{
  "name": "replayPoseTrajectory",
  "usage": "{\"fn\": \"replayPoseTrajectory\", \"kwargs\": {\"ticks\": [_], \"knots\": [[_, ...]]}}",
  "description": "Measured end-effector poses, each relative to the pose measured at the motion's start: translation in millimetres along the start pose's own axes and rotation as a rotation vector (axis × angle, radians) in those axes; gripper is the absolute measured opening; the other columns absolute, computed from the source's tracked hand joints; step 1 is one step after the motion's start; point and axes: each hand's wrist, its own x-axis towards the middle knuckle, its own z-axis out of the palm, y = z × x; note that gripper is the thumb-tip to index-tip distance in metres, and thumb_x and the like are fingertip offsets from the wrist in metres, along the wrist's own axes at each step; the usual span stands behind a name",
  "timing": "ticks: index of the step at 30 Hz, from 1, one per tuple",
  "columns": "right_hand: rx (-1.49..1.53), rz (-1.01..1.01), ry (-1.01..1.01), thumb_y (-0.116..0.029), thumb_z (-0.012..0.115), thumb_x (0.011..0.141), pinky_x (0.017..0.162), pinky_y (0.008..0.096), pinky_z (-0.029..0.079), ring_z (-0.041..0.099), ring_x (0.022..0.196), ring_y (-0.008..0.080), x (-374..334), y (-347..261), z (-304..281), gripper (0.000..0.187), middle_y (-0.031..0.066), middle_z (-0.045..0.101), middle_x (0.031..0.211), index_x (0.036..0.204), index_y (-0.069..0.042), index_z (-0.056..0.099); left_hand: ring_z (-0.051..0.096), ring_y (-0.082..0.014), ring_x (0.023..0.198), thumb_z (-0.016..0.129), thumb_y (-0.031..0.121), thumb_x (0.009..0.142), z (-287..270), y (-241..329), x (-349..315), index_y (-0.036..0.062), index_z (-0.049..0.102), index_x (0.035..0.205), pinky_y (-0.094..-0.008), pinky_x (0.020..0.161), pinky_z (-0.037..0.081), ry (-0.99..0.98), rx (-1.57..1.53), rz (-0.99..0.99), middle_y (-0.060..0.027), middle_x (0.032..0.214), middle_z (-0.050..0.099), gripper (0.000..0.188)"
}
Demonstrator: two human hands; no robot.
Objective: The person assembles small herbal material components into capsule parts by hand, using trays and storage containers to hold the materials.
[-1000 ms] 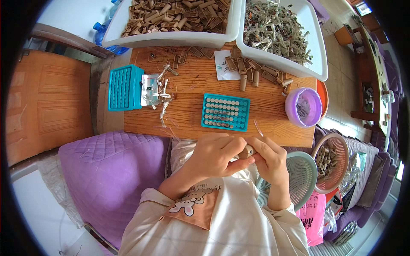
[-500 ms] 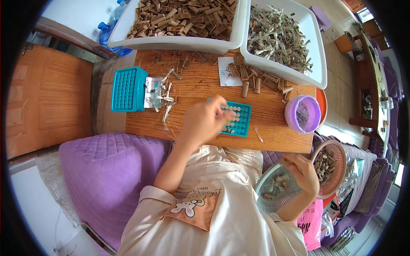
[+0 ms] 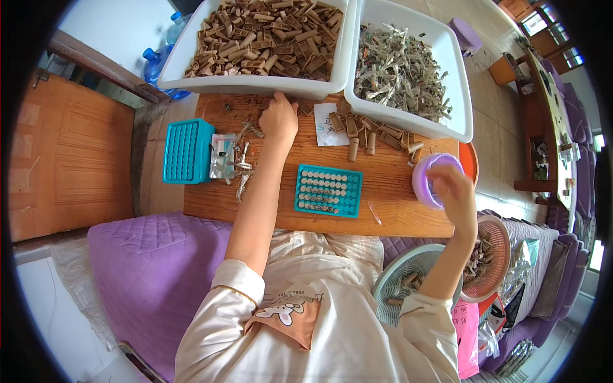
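Observation:
My left hand [image 3: 280, 119] reaches to the far side of the wooden table, under the front wall of a white bin. Its fingers are bent closed over the spot beside some loose brown shells [image 3: 305, 110]; what they hold is hidden. At the right, my right hand [image 3: 452, 185] hangs over a purple bowl [image 3: 422, 181], its fingers pointing down at the opening and blurred. Between my arms lies a teal tray [image 3: 353, 207] of round holes, with rows of small white round pieces [image 3: 324, 184] filling most of it. The column at its right side shows bare holes.
Two large white bins stand at the back, with brown shells [image 3: 268, 45] and wiry silvery parts [image 3: 402, 73]. A stacked teal tray block [image 3: 187, 152] sits left, beside silvery strips [image 3: 242, 172]. Brown shells [image 3: 370, 131] lie near a paper note [image 3: 330, 126]. Green [image 3: 387, 305] and pink [image 3: 501, 255] baskets stand right.
My left hand has left the teal tray and gone forward to the table's far edge. My right hand has risen from above the green basket to the purple bowl. The view has shifted slightly.

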Motion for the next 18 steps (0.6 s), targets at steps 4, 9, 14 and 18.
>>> {"fn": "replayPoseTrajectory", "kwargs": {"ticks": [4, 9, 14, 18], "knots": [[0.084, -0.077, 0.171, -0.004, 0.049, 0.077, 0.064, 0.021, 0.041, 0.053, 0.069, 0.0091, 82, 17, 2, 0.013, 0.0053, 0.058, 0.071, 0.087, -0.001, 0.057, 0.057, -0.0364, 0.074, 0.055, 0.025, 0.076, 3, -3, -2, -0.0005, 0.041, 0.093, -0.0439, 0.061, 0.047, -0.02, -0.053, -0.011, -0.0178, 0.081, 0.056, 0.033], [-0.197, -0.051, 0.148, -0.015, 0.055, 0.075, 0.065, 0.0269, 0.044, 0.058, 0.071, 0.0166, 157, 21, 25, 0.02, 0.0095, 0.061, 0.075, 0.091, -0.004, 0.059, 0.056, -0.0367, 0.081, 0.057, 0.02, 0.07, -2, -4, -7, -0.0014, 0.045, 0.096, -0.0413, 0.069, 0.045, -0.111, -0.145, -0.078, -0.0222, 0.087, 0.057, 0.036], [-0.502, -0.051, 0.059, -0.027, 0.06, 0.07, 0.067, 0.0349, 0.045, 0.057, 0.075, 0.0265, 195, 18, 64, 0.028, 0.0144, 0.059, 0.078, 0.082, -0.002, 0.058, 0.054, -0.0331, 0.077, 0.055, 0.012, 0.07, 0, -14, -27, -0.0001, 0.051, 0.085, -0.0412, 0.066, 0.042, 0.137, -0.396, 0.12, -0.0174, 0.084, 0.054, 0.02], [-0.542, -0.054, 0.226, -0.03, 0.06, 0.071, 0.067, 0.038, 0.044, 0.056, 0.079, 0.0288, 217, 16, 77, 0.029, 0.0159, 0.057, 0.083, 0.08, -0.002, 0.057, 0.056, -0.0202, 0.067, 0.051, 0.006, 0.072, -14, -14, -52, -0.0019, 0.049, 0.089, -0.0302, 0.062, 0.045, 0.045, -0.594, 0.094, -0.0118, 0.077, 0.054, 0.019]]}}
